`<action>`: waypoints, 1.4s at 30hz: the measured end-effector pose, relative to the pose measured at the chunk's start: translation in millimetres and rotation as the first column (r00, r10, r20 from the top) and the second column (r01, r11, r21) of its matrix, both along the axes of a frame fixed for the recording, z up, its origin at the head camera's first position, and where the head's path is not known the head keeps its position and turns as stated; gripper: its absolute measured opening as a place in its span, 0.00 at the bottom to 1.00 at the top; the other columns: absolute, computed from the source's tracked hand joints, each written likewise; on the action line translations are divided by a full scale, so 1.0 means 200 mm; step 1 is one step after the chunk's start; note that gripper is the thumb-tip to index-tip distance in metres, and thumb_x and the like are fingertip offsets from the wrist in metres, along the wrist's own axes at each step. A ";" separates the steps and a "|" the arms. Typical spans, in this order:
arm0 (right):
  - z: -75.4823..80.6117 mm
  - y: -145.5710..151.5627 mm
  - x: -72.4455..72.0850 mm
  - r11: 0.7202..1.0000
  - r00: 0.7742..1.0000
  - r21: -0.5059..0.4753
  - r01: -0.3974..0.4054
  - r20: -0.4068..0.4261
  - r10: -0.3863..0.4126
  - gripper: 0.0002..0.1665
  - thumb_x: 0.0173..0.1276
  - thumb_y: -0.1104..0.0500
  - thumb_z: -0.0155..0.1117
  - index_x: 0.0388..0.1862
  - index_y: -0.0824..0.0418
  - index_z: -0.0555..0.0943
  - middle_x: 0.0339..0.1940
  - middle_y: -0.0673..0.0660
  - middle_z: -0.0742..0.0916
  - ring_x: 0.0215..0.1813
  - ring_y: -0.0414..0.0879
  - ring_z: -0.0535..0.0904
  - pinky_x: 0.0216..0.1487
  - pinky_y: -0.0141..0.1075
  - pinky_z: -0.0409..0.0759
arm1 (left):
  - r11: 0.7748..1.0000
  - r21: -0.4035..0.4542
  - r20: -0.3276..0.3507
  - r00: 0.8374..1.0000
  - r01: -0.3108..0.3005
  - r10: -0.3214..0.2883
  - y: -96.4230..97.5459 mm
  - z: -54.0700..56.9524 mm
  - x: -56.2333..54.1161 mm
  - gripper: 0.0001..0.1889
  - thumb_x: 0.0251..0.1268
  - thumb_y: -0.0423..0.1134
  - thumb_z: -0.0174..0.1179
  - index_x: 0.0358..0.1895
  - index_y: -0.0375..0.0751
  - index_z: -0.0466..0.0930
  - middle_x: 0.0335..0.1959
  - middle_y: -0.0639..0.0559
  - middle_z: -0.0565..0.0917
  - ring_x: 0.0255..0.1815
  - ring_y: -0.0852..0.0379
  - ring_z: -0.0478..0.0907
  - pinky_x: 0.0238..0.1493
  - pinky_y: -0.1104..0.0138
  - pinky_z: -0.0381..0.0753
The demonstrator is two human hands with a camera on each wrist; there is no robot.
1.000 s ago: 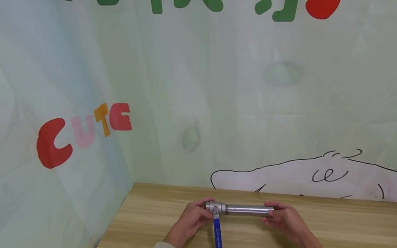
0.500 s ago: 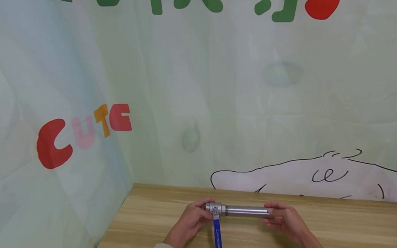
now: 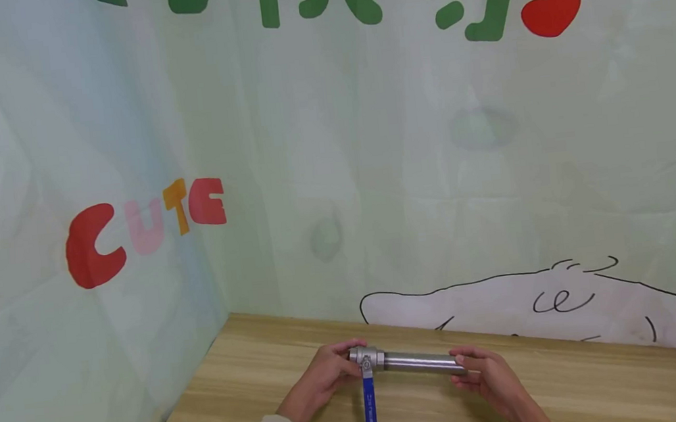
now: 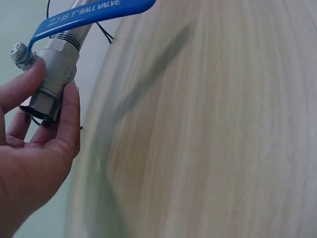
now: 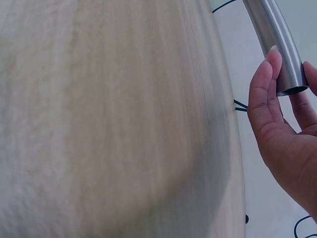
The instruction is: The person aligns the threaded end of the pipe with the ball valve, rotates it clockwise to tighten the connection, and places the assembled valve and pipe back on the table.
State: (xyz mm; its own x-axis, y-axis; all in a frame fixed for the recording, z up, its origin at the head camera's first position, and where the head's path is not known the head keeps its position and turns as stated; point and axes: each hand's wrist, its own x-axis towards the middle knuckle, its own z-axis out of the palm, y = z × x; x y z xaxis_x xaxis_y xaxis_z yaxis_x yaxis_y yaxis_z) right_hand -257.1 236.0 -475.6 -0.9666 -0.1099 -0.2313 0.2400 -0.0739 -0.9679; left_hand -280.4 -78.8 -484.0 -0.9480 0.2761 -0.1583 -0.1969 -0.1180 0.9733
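A steel ball valve with a blue lever handle is joined to a shiny metal pipe. My left hand grips the valve body at its free end, thumb on one side and fingers on the other, as the left wrist view shows. White lettering on the lever includes "BALL VALVE", and some thread shows between valve and pipe. At the pipe's far end my right hand holds the tube between thumb and fingers; the open pipe end shows in the right wrist view. Pipe and valve are held above the table.
Beneath the hands lies a wood-grain table, on which the lever's shadow falls in the left wrist view. Pale printed fabric walls rise along its back and left edges, with "CUTE" lettering and a red heart.
Both hands keep their grip on the valve and pipe. The lever's lower end has swung slightly down and left, and the pipe's right end sits a little lower.
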 end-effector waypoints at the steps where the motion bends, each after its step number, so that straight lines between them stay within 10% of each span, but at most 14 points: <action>1: 0.00 0.00 0.00 1.000 1.000 0.002 -0.006 -0.003 0.006 0.22 0.70 0.61 0.57 0.59 0.73 0.73 0.49 0.64 0.81 0.41 0.53 0.85 0.46 0.42 0.84 | 1.000 -0.019 -0.015 1.000 -0.002 0.002 0.00 0.00 0.00 0.30 0.41 0.16 0.60 0.55 0.35 0.81 0.54 0.42 0.80 0.46 0.52 0.79 0.45 0.62 0.82; 19: -0.01 0.05 0.00 0.994 0.994 -0.044 -0.102 -0.030 0.101 0.22 0.65 0.68 0.57 0.59 0.70 0.74 0.49 0.64 0.83 0.44 0.52 0.85 0.48 0.40 0.83 | 0.954 -0.300 -0.230 0.971 -0.002 -0.070 -0.01 0.03 -0.01 0.28 0.38 0.19 0.68 0.51 0.37 0.84 0.41 0.46 0.84 0.34 0.55 0.79 0.35 0.67 0.81; 42: -0.01 0.07 0.00 0.998 0.997 -0.008 -0.069 -0.026 0.069 0.21 0.68 0.62 0.60 0.58 0.70 0.73 0.45 0.60 0.85 0.39 0.49 0.85 0.43 0.39 0.84 | 0.968 -0.250 -0.223 0.972 0.020 -0.078 -0.02 0.03 0.00 0.27 0.40 0.21 0.68 0.51 0.39 0.84 0.43 0.44 0.82 0.36 0.53 0.79 0.38 0.65 0.82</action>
